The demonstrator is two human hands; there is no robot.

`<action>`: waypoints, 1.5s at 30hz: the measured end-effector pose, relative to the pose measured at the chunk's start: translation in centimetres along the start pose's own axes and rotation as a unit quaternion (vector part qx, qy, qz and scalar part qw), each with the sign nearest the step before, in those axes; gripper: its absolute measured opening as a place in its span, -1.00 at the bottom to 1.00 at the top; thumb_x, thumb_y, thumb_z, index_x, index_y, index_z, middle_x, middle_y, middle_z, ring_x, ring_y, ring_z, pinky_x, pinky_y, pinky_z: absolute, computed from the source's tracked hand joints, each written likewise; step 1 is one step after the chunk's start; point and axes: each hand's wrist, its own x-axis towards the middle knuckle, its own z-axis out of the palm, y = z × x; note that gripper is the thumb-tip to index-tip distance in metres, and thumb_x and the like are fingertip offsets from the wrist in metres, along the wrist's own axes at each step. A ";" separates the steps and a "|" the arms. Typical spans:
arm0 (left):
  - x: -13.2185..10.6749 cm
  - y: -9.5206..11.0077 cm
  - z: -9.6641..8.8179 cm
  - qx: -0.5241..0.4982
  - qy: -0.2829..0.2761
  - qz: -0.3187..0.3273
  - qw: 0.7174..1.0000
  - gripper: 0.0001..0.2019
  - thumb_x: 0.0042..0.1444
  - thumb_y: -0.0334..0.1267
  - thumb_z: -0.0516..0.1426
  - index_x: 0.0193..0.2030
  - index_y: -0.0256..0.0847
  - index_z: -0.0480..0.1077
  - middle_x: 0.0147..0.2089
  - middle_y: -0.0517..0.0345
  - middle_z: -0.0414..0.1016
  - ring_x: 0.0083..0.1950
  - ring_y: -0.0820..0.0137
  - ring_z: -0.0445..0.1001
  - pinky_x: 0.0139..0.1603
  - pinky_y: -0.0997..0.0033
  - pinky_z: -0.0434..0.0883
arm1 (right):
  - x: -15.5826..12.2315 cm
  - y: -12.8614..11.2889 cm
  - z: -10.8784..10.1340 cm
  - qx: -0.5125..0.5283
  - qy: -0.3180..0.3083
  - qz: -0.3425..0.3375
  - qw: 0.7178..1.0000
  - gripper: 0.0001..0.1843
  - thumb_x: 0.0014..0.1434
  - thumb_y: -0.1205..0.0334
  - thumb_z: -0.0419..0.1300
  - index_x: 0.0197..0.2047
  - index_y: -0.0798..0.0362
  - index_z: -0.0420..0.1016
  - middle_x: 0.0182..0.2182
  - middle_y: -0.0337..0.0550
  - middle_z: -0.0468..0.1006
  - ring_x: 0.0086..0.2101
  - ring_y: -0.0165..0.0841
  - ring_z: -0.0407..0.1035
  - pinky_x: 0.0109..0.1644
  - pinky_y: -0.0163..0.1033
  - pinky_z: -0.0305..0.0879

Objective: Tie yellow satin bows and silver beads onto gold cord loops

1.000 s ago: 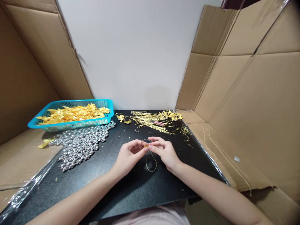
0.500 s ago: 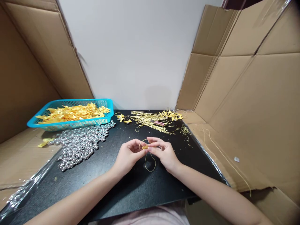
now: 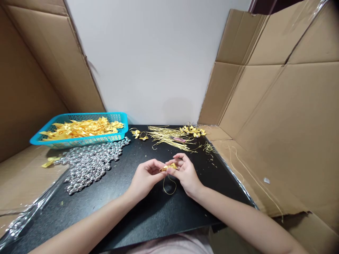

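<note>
A small yellow ribbon bow [image 3: 172,165] is held between both hands above the middle of the dark table. My left hand [image 3: 147,175] pinches its left end between thumb and fingers. From the other side my right hand [image 3: 186,173] grips the bow, thumb in front and fingers curled behind. A loop of thin gold cord [image 3: 170,193] hangs below the fingertips. Fingers hide part of the bow and where the cord joins it.
A blue basket [image 3: 79,144] of yellow ribbon bows stands at the back left, with many silver beads [image 3: 92,162] before it. Gold cord pieces [image 3: 166,135], a pink-handled tool [image 3: 179,140] and finished-looking bows [image 3: 195,130] lie at the back. Cardboard walls [image 3: 296,106] flank the table.
The bow has turned and shows more between my fingers. The upper arc of cord no longer shows above the hands. My right-hand fingers have shifted slightly right; the lower loop still hangs.
</note>
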 end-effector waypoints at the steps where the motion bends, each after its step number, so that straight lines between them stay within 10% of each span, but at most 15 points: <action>1: 0.0 0.0 0.0 0.000 -0.002 0.002 1.000 -0.77 -0.20 -0.27 0.38 -0.50 -0.28 0.42 -0.44 0.19 0.55 -0.35 0.43 0.52 -0.22 0.46 0.46 | 0.0 -0.1 0.0 -0.001 0.001 0.008 1.000 -0.48 -0.32 0.28 0.50 -0.26 0.03 0.39 -0.39 -0.26 0.60 -0.34 -0.39 0.49 -0.19 -0.26 0.40; 15: 1.2 0.0 -1.0 -0.118 -0.088 -0.131 0.980 -0.71 -0.05 -0.09 0.26 -0.33 -0.31 0.49 -0.43 0.09 0.55 -0.39 0.42 0.50 -0.27 0.43 0.46 | 0.5 -0.4 -0.3 0.013 0.030 0.061 0.998 -0.51 -0.42 0.28 0.53 -0.34 0.08 0.50 -0.47 -0.31 0.54 -0.42 -0.48 0.40 -0.22 -0.31 0.33; 45: 0.6 0.8 -0.3 -0.016 -0.050 -0.073 0.996 -0.70 -0.22 -0.24 0.39 -0.45 -0.27 0.38 -0.49 0.25 0.51 -0.46 0.51 0.45 -0.36 0.53 0.38 | 0.3 -1.5 0.0 -0.015 -0.018 0.103 0.994 -0.66 -0.39 0.18 0.52 -0.50 0.12 0.56 -0.55 -0.29 0.55 -0.47 -0.49 0.40 -0.24 -0.32 0.31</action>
